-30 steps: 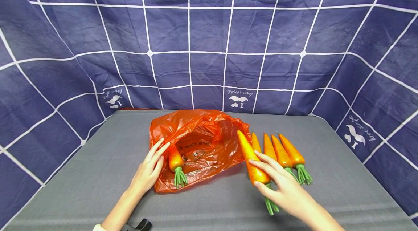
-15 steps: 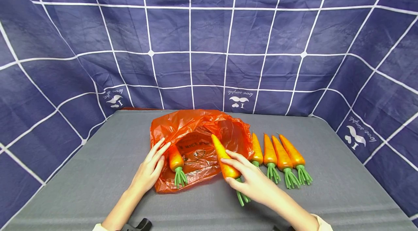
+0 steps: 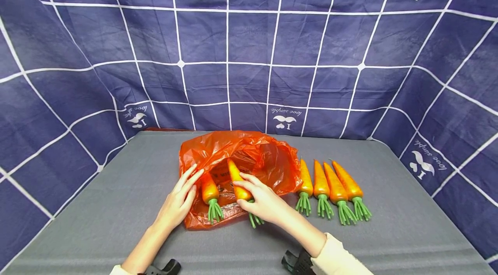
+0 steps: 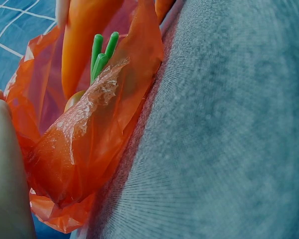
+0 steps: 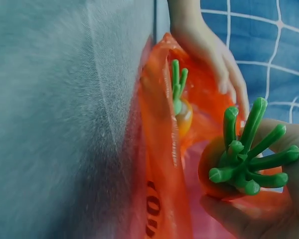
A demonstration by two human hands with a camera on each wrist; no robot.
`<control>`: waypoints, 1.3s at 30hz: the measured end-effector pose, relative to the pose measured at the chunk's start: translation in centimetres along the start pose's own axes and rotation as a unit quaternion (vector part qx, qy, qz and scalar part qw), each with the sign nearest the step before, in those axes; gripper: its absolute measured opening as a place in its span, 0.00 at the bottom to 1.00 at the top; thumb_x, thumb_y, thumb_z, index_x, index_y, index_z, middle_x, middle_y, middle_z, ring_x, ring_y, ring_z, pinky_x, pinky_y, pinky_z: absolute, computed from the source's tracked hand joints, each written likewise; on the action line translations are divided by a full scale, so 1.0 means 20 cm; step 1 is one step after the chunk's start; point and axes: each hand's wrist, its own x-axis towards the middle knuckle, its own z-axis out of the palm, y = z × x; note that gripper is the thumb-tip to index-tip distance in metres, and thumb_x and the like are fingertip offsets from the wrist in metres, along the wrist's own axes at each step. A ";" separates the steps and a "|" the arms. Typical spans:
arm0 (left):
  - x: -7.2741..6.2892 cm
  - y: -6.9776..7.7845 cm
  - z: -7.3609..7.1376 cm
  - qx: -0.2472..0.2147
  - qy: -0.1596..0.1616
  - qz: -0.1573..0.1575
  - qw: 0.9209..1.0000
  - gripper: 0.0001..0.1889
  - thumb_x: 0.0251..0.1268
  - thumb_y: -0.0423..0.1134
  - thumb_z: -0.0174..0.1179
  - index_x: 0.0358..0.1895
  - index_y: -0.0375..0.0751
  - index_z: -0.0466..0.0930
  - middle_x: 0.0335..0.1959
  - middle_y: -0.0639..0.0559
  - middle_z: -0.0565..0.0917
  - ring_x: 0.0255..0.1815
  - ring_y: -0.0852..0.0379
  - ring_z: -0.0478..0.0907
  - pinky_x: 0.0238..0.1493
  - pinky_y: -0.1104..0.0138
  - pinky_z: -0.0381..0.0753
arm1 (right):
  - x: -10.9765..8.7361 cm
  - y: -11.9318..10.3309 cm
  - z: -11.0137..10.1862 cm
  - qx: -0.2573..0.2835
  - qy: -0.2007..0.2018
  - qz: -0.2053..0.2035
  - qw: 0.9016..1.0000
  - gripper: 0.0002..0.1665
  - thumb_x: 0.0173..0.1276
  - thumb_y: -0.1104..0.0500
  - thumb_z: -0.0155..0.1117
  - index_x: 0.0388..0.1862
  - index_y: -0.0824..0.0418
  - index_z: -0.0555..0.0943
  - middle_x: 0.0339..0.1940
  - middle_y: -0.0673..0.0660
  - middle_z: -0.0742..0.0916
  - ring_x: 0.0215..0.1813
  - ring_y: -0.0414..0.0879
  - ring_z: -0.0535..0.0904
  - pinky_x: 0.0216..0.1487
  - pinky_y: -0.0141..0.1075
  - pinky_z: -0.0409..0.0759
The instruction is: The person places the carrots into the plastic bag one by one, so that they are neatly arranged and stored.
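A red plastic bag (image 3: 272, 167) lies on its side, its mouth facing me. Inside it at the left is one carrot (image 3: 209, 190) with green stem stubs at the opening. My right hand (image 3: 266, 199) grips a second carrot (image 3: 236, 177) near its thick end; its tip points into the bag. In the right wrist view the held carrot's green stems (image 5: 246, 159) face the camera, right of the carrot in the bag (image 5: 184, 117). My left hand (image 3: 177, 203) rests on the bag's left edge with its fingers fairly straight, as the right wrist view also shows.
Several more carrots (image 3: 320, 180) lie side by side right of the bag, stems toward me. A grey cloth covers the table (image 3: 128, 206). Behind and at both sides hangs a blue curtain (image 3: 249, 80) with white grid lines.
My right hand has carried its carrot leftward from beside the other carrots to the bag's mouth, tip inside. The left hand, the bag and the carrot in it stay put.
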 end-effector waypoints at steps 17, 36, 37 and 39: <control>0.00 0.01 0.00 0.002 -0.013 -0.009 1.000 0.25 0.63 0.32 0.50 0.64 0.55 0.66 0.67 0.48 0.64 0.64 0.56 0.65 0.57 0.70 0.64 | 0.25 -0.01 0.21 -0.020 -0.022 0.034 0.999 0.26 0.59 0.55 0.62 0.57 0.57 0.75 0.64 0.59 0.71 0.61 0.53 0.73 0.59 0.44 0.71; 0.01 -0.01 0.02 -0.021 0.013 0.012 1.000 0.28 0.59 0.27 0.52 0.63 0.53 0.67 0.66 0.44 0.66 0.66 0.59 0.62 0.61 0.87 0.46 | 0.24 -0.04 0.27 -0.101 -0.062 0.060 0.991 0.28 0.61 0.45 0.56 0.62 0.45 0.71 0.69 0.51 0.68 0.67 0.49 0.66 0.52 0.51 0.74; 0.01 -0.01 0.01 -0.019 0.008 0.009 1.000 0.27 0.60 0.28 0.52 0.63 0.53 0.67 0.66 0.45 0.65 0.66 0.59 0.62 0.61 0.87 0.46 | 0.24 -0.04 0.26 -0.097 -0.059 0.060 0.992 0.28 0.61 0.45 0.56 0.62 0.45 0.71 0.69 0.51 0.68 0.67 0.49 0.66 0.52 0.52 0.73; 0.00 -0.01 0.01 -0.016 -0.002 0.006 1.000 0.26 0.62 0.29 0.51 0.64 0.53 0.67 0.66 0.46 0.65 0.66 0.60 0.62 0.61 0.86 0.47 | 0.23 -0.05 0.25 -0.093 -0.052 0.058 0.993 0.28 0.61 0.45 0.57 0.61 0.44 0.71 0.69 0.51 0.68 0.67 0.49 0.66 0.52 0.52 0.73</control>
